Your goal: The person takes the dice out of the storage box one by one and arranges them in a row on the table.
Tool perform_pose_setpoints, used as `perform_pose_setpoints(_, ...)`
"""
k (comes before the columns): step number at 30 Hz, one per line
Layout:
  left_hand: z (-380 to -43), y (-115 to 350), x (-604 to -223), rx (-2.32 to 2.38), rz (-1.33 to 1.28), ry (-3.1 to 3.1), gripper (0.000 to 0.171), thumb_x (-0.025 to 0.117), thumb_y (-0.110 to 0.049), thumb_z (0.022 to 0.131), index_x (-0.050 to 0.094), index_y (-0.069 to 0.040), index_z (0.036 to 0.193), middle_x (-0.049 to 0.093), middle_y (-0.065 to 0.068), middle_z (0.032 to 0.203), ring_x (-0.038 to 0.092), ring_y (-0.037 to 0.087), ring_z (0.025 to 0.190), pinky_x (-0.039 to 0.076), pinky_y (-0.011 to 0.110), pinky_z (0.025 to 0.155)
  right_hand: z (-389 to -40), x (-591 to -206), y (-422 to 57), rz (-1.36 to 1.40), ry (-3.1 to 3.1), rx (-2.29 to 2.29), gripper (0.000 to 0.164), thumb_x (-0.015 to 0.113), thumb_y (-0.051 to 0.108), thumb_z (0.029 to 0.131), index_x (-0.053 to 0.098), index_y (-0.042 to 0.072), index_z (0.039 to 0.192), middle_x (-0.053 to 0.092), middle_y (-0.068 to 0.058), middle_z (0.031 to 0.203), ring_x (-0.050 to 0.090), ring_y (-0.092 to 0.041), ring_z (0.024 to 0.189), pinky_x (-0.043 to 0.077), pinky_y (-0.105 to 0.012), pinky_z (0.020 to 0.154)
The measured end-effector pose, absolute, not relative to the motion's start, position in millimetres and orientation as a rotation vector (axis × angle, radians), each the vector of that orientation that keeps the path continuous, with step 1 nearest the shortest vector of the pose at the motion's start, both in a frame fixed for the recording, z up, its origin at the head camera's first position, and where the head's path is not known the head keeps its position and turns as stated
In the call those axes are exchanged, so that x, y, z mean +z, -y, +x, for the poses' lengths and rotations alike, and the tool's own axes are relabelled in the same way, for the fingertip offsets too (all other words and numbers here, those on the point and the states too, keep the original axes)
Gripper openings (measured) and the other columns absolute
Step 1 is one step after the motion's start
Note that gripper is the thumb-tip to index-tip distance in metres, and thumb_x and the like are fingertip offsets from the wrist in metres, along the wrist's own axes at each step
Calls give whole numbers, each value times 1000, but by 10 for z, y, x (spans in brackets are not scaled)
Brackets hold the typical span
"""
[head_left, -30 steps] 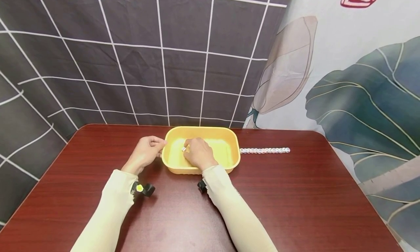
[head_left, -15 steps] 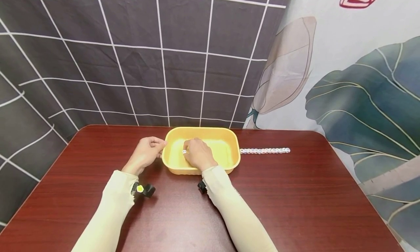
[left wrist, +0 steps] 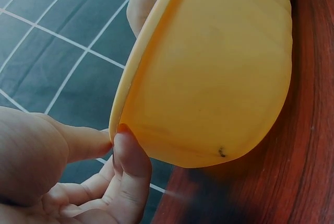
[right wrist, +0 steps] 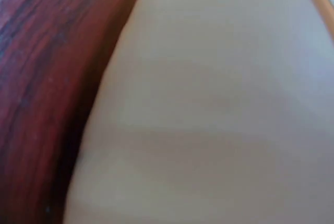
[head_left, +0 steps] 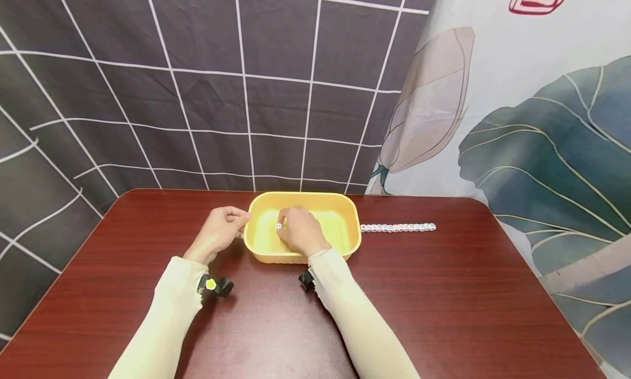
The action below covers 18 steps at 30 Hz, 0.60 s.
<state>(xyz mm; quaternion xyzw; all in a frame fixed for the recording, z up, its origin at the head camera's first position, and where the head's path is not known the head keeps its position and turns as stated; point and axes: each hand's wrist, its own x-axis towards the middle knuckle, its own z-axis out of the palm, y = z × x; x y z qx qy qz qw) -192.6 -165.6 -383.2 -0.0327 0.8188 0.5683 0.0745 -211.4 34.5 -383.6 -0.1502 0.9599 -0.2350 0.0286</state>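
A yellow plastic tub (head_left: 335, 247) stands on the table near its far edge. My left hand (head_left: 217, 231) pinches the tub's left rim between thumb and finger, as the left wrist view shows close up. Inside the tub, my right hand (head_left: 300, 232) reaches down with bent fingers. A small white die (head_left: 279, 225) with dark dots shows at its fingertips, pinched there. The right hand hides part of the tub's floor. In the right wrist view, the tub's side wall (right wrist: 198, 104) fills most of the picture, and the fingers are out of sight.
A straight row of small white pieces (head_left: 398, 227) with red and blue marks runs right from the tub's right side. The dark red wooden table (head_left: 468, 291) ends at a grey gridded cloth (head_left: 197, 105) and a leaf-printed curtain (head_left: 552, 138).
The right hand has shifted very slightly to the right inside the tub, with the die at its fingertips. The left hand has stayed at the rim.
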Motion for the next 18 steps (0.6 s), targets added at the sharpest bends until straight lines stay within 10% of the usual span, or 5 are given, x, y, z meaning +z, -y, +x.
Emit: perform_pose_setpoints(18,-1928,1652,-3826,1690,-98,-2470,32,60,-15,102,62,11,121,69,3,84,62,7,70,58,24,71,-2139,-3641,-624,-573,-2949,-851,6,80,18,86,77,14,89,51,1,72,47,-15,69,37,-25,58)
